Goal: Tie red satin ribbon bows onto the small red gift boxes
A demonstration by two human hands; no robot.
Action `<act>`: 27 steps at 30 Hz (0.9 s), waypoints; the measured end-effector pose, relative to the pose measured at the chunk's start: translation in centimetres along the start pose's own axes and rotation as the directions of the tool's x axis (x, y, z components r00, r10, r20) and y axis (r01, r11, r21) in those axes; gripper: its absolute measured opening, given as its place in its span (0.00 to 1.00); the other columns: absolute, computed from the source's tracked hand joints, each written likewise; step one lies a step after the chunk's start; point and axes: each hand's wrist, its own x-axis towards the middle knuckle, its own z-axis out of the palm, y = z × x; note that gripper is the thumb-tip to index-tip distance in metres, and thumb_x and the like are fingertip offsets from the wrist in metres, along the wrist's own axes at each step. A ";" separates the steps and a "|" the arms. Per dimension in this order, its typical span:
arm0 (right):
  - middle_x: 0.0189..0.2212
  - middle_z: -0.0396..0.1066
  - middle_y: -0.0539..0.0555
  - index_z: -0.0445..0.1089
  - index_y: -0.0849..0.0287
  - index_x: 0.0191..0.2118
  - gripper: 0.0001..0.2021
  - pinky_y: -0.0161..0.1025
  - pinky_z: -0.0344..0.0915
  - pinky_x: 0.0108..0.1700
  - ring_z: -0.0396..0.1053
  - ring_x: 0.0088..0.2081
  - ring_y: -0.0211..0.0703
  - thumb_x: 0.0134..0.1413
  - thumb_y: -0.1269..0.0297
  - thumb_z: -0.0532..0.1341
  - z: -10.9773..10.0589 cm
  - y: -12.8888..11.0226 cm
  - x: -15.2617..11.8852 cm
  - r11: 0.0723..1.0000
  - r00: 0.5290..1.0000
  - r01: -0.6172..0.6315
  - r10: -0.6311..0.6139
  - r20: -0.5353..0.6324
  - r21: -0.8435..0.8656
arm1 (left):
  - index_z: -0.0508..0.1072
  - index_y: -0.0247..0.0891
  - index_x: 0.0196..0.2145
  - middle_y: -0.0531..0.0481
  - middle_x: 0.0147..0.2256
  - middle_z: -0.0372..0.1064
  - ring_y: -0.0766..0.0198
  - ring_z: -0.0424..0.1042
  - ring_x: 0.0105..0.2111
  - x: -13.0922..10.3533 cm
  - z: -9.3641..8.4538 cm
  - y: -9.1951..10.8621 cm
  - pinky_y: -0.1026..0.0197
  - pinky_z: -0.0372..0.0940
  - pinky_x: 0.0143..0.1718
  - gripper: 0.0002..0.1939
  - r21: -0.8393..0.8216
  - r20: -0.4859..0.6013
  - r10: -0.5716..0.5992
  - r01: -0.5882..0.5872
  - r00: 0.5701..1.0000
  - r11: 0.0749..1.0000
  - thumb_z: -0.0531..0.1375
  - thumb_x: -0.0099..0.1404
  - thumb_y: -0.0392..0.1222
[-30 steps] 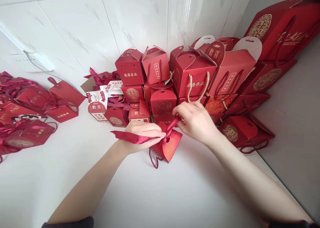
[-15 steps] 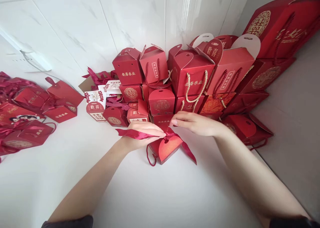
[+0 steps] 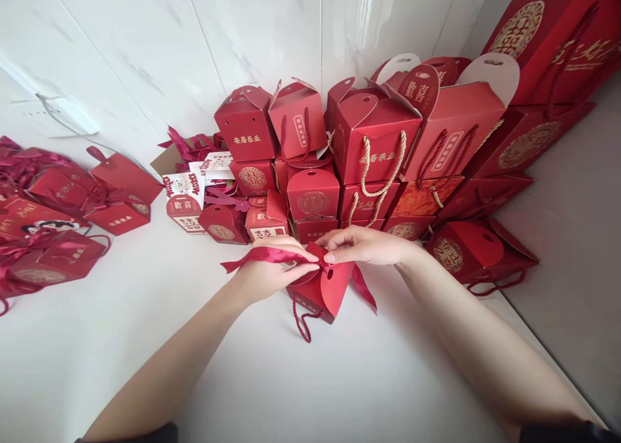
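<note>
A small red gift box (image 3: 336, 289) with a dark red cord handle stands on the white tabletop between my hands. A dark red satin ribbon (image 3: 272, 255) runs through the top of its flaps; one tail lies over my left hand, the other hangs down the box's right side. My left hand (image 3: 274, 268) is closed, its thumb and fingers pinching the ribbon at the knot. My right hand (image 3: 361, 244) meets it there, thumb and index finger pinched on the ribbon at the box's top. The fingertips partly hide the knot.
Behind my hands, several red gift boxes (image 3: 378, 139) are stacked against the tiled wall (image 3: 262, 29). Ribbon-tied boxes (image 3: 55, 259) cluster at the left. An open carton with ribbons (image 3: 187, 149) stands behind printed boxes. Larger red boxes (image 3: 524, 139) are piled at the right.
My right hand has moved left and down from beside the box to the knot, closing on the ribbon. The box has turned slightly, and its cord handle has shifted.
</note>
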 end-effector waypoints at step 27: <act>0.48 0.68 0.54 0.61 0.58 0.22 0.16 0.41 0.61 0.47 0.68 0.45 0.46 0.56 0.56 0.61 0.4 -2.1 -1.9 0.894 0.983 -0.103 0.025 -0.182 -0.436 | 0.64 0.35 0.20 0.57 0.16 0.61 0.74 0.54 0.15 -5.1 0.8 0.3 0.68 0.49 0.18 0.17 -0.403 0.064 -0.677 0.640 0.733 0.655 0.58 0.64 0.43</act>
